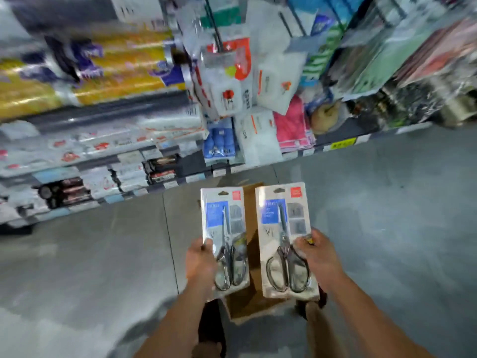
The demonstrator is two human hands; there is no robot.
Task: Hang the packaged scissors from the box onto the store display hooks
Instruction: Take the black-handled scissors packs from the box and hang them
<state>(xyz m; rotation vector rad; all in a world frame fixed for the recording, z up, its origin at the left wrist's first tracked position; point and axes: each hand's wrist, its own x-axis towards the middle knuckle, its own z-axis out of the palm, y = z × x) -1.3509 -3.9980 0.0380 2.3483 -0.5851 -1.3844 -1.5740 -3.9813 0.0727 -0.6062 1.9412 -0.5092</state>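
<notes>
I hold two packaged scissors upright, side by side, above an open brown cardboard box (251, 303) on the floor. My left hand (200, 262) grips the left scissors pack (224, 223) at its lower left edge. My right hand (320, 257) grips the right scissors pack (284, 228) at its right edge. Each pack is a white card with a blue label, a hang hole at the top and black-handled scissors. Display hooks (215, 24) with hanging white packets stand ahead and higher up. The box's inside is mostly hidden by the packs.
Store shelves (108, 156) run along the left with rolls and flat packets. Hanging goods (278, 81) and pink and blue cloths fill the racks ahead and to the right. Grey floor (387, 215) surrounds the box. The picture is blurred.
</notes>
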